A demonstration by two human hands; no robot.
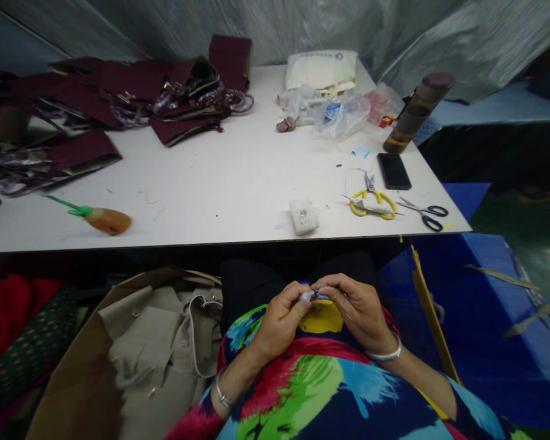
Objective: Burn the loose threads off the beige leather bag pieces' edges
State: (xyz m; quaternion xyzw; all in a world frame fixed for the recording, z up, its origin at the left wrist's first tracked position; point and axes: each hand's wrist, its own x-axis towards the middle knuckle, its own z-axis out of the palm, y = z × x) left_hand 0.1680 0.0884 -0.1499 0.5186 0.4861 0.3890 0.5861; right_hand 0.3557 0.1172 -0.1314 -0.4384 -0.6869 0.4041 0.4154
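Observation:
My left hand (284, 318) and my right hand (355, 308) meet over my lap, fingertips pinched together. Between them is something small and pale that is too tiny to name. Just beyond, near the table's front edge, sits a small clear plastic bag (304, 217) with little pieces in it. Farther right lie yellow-handled snips (370, 198) with a white wrapping across the handles, and black-handled scissors (425, 212).
Maroon handbags (132, 85) are piled at the table's back left. A glue bottle (107, 220) lies at front left. A phone (394, 171), a drink bottle (417, 113) and plastic bags (343, 116) occupy the right. Beige bags (151, 342) fill a carton (68, 373) beside my left arm.

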